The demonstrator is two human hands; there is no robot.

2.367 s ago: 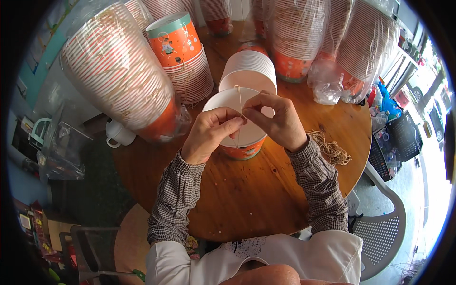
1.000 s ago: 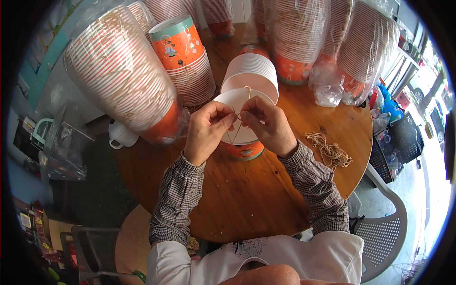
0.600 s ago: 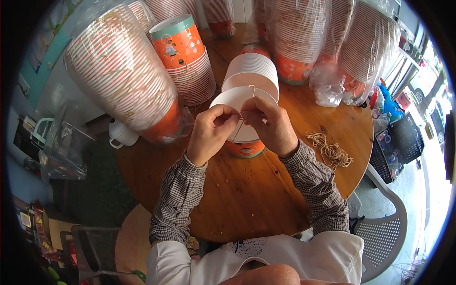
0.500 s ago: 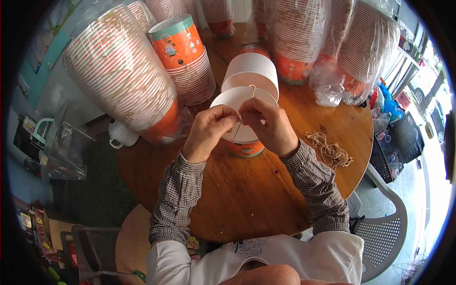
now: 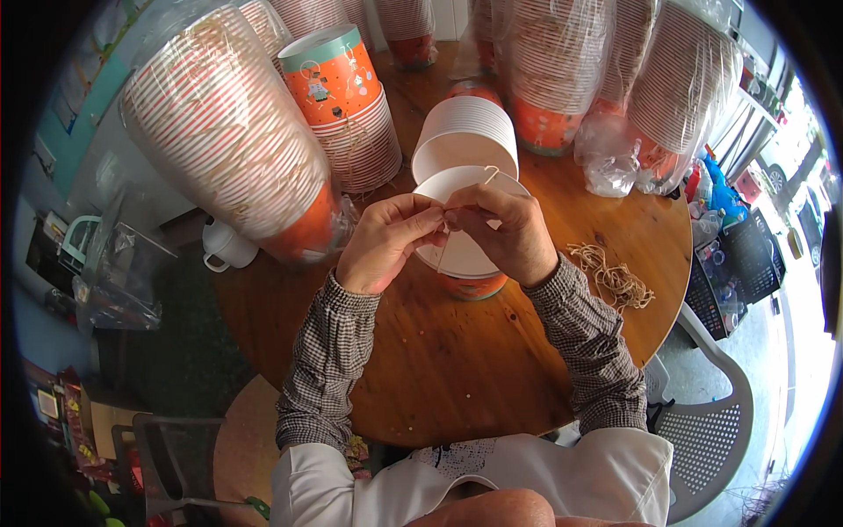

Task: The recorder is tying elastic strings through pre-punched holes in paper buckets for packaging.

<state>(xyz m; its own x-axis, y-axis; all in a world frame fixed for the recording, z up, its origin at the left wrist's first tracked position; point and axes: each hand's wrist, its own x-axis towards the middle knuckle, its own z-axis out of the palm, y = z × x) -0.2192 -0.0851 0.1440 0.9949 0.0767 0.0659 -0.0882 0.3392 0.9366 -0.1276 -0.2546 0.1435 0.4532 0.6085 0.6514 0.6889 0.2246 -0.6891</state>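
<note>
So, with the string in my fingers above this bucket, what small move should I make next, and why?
I'd probably ease the left hand and right hand gently apart to tension the string. Both pinch it, close together above the open bucket, and part of it reaches the far rim. The hands hide any knot, so a light pull might show whether one holds.

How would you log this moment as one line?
left hand: pinches string; right hand: pinches string; tub: mouth up on table, beneath hands; string bundle: on table, right of tub
</note>
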